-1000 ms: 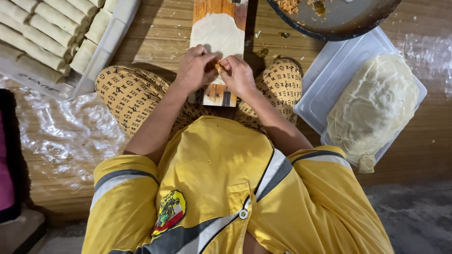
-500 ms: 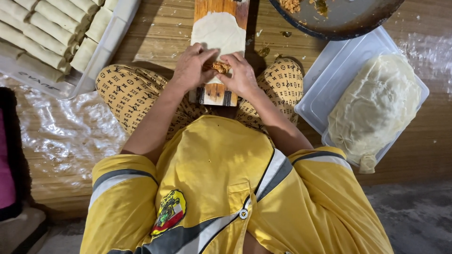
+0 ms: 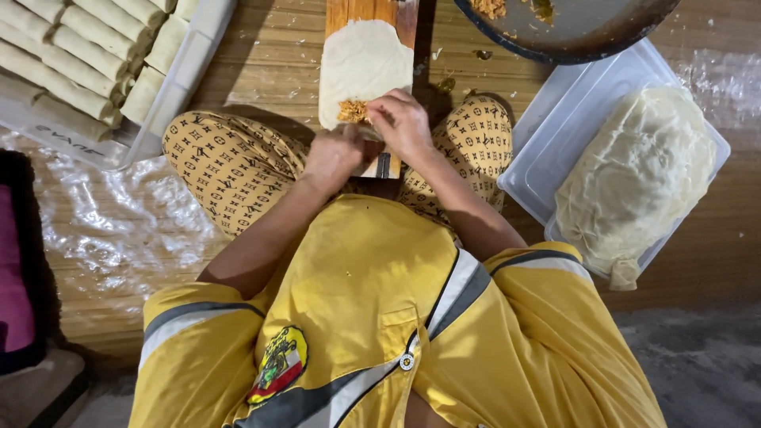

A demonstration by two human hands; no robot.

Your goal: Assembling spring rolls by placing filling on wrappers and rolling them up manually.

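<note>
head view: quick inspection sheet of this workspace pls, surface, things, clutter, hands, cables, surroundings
surface: woven straw mat on the floor, narrow wooden board on it
job's things: pale thin wrapper sheet on the board, orange shredded filling at its near edge
clutter: white tray of rolled pale sticks; clear tub of stacked wrappers; dark round pan; crumpled clear plastic sheet
hands: left hand at the wrapper's near edge; right hand beside the filling; grip cannot be told
cables: nothing seen
surroundings: grey floor behind
</note>
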